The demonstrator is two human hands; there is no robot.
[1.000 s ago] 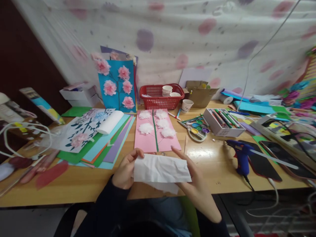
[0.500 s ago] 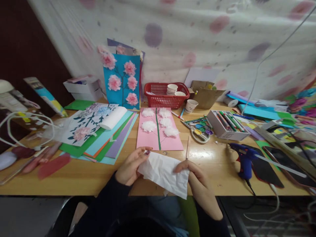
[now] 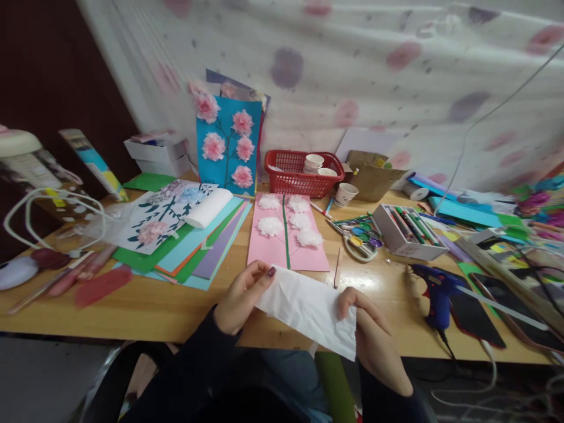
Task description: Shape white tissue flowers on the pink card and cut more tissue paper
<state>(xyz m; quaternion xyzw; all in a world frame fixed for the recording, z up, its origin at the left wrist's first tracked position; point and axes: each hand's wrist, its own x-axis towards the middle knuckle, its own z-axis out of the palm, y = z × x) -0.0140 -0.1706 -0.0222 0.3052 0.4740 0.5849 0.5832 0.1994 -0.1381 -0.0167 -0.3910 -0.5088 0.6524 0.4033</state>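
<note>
A creased white tissue (image 3: pixel 304 305) is stretched between my hands over the table's front edge. My left hand (image 3: pixel 247 294) pinches its upper left corner between thumb and fingers. On the other side, my right hand (image 3: pixel 368 326) grips the right end, thumb on top. Just beyond the tissue lies a pink card (image 3: pixel 268 252) with a green stem and several fluffy white flowers (image 3: pixel 269 227). A thin brush (image 3: pixel 338 267) rests on the wood between the card and my right hand.
To the right lie a blue glue gun (image 3: pixel 438 291), a white box of markers (image 3: pixel 412 249) and a paint palette (image 3: pixel 362 232). Coloured paper sheets (image 3: pixel 211 270) are stacked at left. Behind stand a red basket (image 3: pixel 282 179), a paper cup (image 3: pixel 346 194) and a blue flower card (image 3: pixel 227 123).
The tissue is pulled wider and flatter, as my right hand has shifted right, away from my left. The camera view has turned slightly left.
</note>
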